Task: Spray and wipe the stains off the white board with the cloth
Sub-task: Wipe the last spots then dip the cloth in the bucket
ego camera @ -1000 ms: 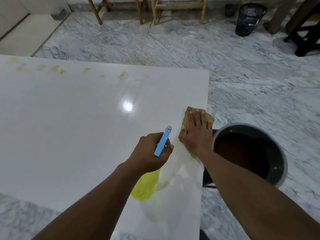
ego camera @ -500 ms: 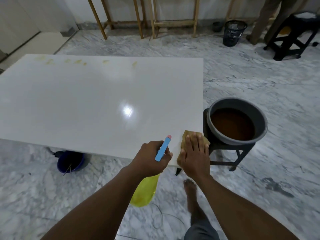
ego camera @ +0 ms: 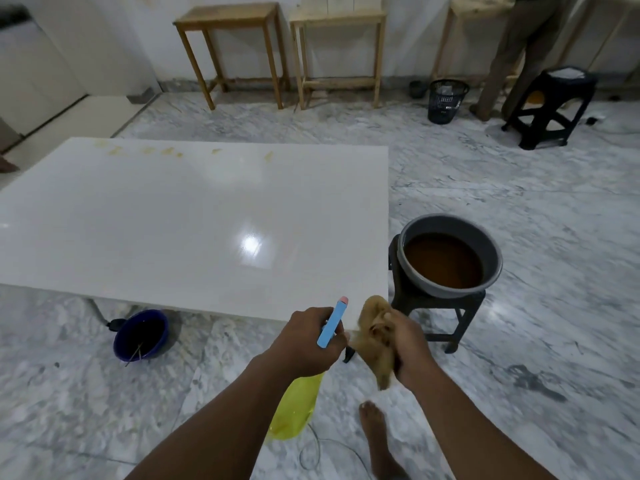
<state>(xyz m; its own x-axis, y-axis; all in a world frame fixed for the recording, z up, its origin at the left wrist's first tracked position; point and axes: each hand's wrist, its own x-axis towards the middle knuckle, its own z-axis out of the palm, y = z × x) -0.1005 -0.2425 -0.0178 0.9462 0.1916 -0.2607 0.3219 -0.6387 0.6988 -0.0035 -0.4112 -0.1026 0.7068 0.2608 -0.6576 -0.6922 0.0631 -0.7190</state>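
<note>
The white board [ego camera: 180,223] lies flat and glossy in front of me, with several yellowish stains [ego camera: 166,151] along its far edge. My left hand [ego camera: 304,341] grips a spray bottle [ego camera: 294,407] with a yellow body hanging down and a blue trigger head pointing up, just off the board's near right corner. My right hand [ego camera: 408,344] is closed on a crumpled brown cloth [ego camera: 375,337], lifted clear of the board beside that corner.
A grey basin of brown water [ego camera: 450,256] sits on a black stool right of the board. A blue bucket [ego camera: 141,335] stands on the marble floor under the near edge. My bare foot [ego camera: 375,434], wooden tables, a black bin [ego camera: 446,100] and a standing person lie beyond.
My right hand slid the cloth back to the board's near corner, then bunched it up and lifted it off. The view has pulled back from the board.
</note>
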